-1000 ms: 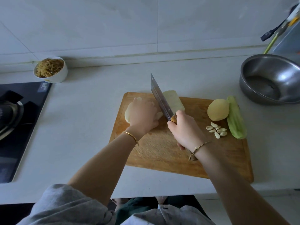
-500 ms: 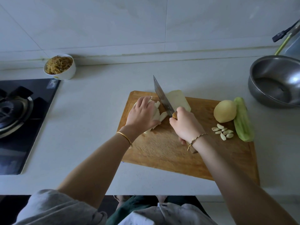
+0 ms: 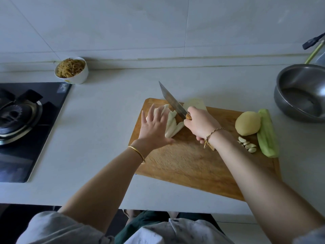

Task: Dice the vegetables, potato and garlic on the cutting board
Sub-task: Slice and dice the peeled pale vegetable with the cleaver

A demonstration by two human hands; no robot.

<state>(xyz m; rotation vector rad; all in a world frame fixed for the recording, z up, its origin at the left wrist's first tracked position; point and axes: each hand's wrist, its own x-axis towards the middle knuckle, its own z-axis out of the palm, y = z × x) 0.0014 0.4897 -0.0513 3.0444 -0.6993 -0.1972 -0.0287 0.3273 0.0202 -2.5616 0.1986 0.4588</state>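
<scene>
The tabletop [image 3: 105, 138] carries the cutting board [image 3: 184, 164] toward its near edge. Along the board's right edge lie a green vegetable [image 3: 267, 132], a whole potato [image 3: 248, 125] and peeled garlic cloves [image 3: 247, 144], all uncut. At the board's far-left corner the left hand [image 3: 154, 125], curled over the pale vegetable a second ago, now lies flat with fingers spread on fanned-out pale strips [image 3: 171, 125], while the right hand [image 3: 200, 124] grips the handle of the knife [image 3: 171, 101], its blade just beside them. Judgement: the lengthwise cuts look finished, so the strips need gathering and cross-cutting into dice.
</scene>
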